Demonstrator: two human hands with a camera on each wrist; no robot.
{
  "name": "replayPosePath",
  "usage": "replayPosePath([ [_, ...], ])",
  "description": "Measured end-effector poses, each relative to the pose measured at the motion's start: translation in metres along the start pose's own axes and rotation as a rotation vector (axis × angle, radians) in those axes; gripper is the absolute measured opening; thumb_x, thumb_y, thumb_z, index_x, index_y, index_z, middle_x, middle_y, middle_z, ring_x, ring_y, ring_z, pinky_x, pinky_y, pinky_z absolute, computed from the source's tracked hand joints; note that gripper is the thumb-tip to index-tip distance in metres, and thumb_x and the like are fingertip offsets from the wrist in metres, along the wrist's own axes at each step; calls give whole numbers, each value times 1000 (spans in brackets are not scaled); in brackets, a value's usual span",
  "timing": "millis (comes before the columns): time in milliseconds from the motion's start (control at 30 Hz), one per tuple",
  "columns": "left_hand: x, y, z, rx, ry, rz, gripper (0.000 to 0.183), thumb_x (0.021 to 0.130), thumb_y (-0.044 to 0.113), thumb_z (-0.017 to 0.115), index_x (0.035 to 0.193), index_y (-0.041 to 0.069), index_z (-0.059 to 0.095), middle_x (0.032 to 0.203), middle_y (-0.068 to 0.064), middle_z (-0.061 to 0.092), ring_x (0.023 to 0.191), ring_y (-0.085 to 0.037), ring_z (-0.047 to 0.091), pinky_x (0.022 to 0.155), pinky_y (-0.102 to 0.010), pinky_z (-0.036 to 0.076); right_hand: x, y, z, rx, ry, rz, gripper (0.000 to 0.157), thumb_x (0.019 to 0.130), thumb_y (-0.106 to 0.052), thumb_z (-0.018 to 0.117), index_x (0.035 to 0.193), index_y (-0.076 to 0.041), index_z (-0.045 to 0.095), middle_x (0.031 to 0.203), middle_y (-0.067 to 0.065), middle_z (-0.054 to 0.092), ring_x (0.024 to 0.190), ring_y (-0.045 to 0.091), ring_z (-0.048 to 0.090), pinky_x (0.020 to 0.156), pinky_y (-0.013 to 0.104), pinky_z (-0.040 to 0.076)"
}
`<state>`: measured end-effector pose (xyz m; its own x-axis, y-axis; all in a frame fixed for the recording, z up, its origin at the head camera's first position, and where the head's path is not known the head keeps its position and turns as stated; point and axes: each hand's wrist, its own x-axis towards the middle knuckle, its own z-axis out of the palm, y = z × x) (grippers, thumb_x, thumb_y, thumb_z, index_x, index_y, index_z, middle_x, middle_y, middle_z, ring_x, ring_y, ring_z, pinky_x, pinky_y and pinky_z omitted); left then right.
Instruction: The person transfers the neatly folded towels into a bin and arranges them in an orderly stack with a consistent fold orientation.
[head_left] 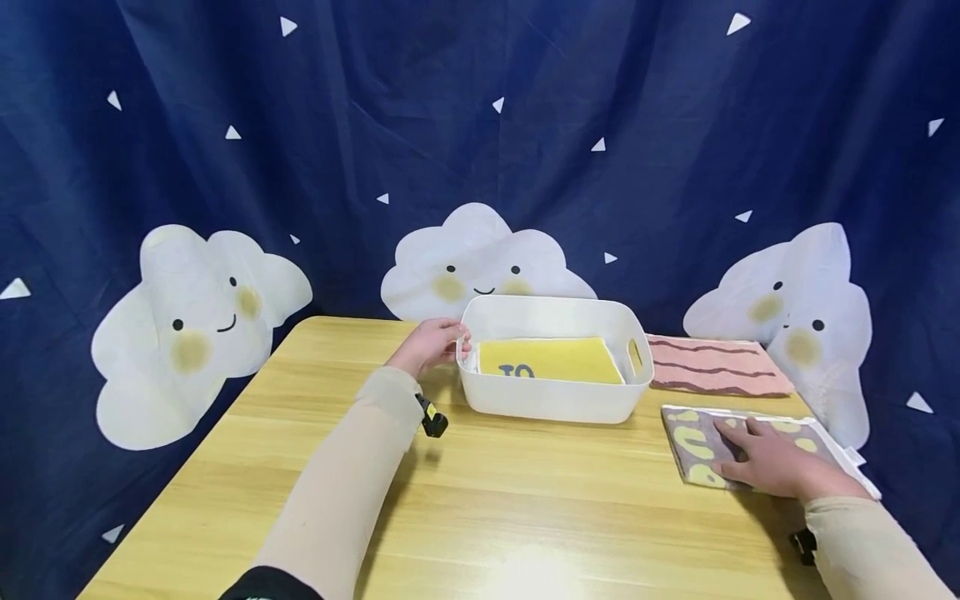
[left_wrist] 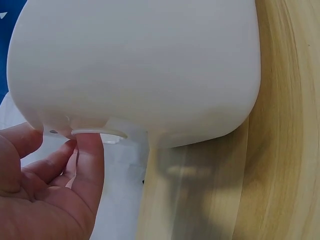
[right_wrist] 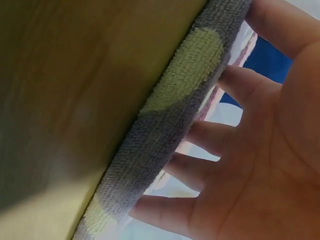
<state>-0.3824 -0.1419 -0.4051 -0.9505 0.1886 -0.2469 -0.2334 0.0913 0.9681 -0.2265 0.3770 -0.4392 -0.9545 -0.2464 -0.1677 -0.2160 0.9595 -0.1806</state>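
A white plastic basket (head_left: 555, 400) stands on the table, with a folded yellow towel (head_left: 566, 358) inside. My left hand (head_left: 435, 343) grips the basket's left end; in the left wrist view, its fingers (left_wrist: 90, 165) hook into the handle hole and the thumb lies against the outer wall. At the right, a folded grey towel with yellow shapes (head_left: 697, 450) lies flat. My right hand (head_left: 772, 458) rests on top of it with fingers spread. Up close in the right wrist view, those fingertips (right_wrist: 200, 135) touch the towel's upper side.
Behind the grey towel lies a folded pink towel with dark wavy stripes (head_left: 720, 367), close to the basket's right end. A wooden table (head_left: 480, 508) carries everything. A dark blue curtain (head_left: 450, 50) with clouds hangs along the table's far edge.
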Motion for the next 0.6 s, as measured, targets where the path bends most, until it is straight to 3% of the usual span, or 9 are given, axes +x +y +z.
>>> replayPosePath([
  [267,-1,2,2,6,4,7,45,109,18,48,150,0,43,133,-23,56,115,-31,62,97,-39,51,-1,-6,1,-3,9,-12,84,92,-55,66,146,6,45,135,55,30,119,73,35,87,77,38],
  [600,0,0,1,41,8,-3,44,109,21,50,148,2,45,132,-20,58,109,-26,63,96,-37,52,1,-22,7,-17,-29,-15,89,90,-64,63,148,0,46,138,53,30,119,72,37,86,78,38],
])
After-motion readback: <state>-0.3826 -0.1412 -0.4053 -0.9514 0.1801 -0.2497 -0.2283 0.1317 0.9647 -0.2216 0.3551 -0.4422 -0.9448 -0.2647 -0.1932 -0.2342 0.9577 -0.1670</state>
